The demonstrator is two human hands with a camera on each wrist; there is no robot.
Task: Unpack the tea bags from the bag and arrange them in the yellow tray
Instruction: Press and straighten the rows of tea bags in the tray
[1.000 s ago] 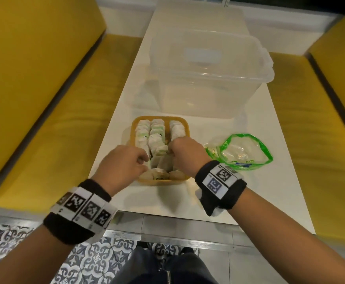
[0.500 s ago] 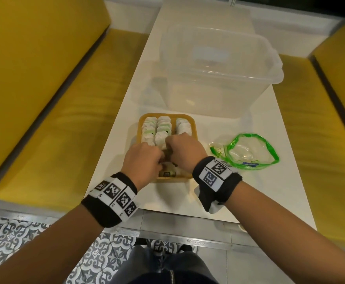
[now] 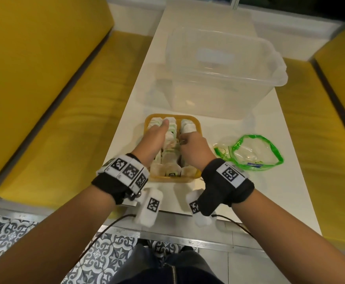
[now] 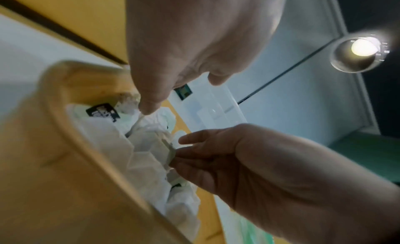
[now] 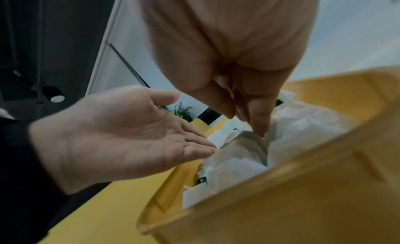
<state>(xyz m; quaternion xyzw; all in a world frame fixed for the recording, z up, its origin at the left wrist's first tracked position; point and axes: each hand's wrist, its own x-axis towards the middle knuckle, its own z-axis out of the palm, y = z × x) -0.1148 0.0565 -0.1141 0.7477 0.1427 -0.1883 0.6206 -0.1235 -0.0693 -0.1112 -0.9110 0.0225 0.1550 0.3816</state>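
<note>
With both hands over the yellow tray, the left hand lies flat, fingers straight on the packed tea bags, while the right hand pinches one bag just past its fingertips. Tug too hard and neighbouring rows could topple; the bag lies right, seemingly emptied.

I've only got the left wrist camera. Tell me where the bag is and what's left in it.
Observer: The green-rimmed zip bag lies on the white table, right of the yellow tray, with neither hand on it. I see no tea bags inside.
Operator: Report the left hand.
Observer: The left hand is open, fingers straight over the tray's far end.
Operator: Give me the tray layout.
Observer: Tea bags stand in three rows. The right hand pinches one mid-tray.
</note>
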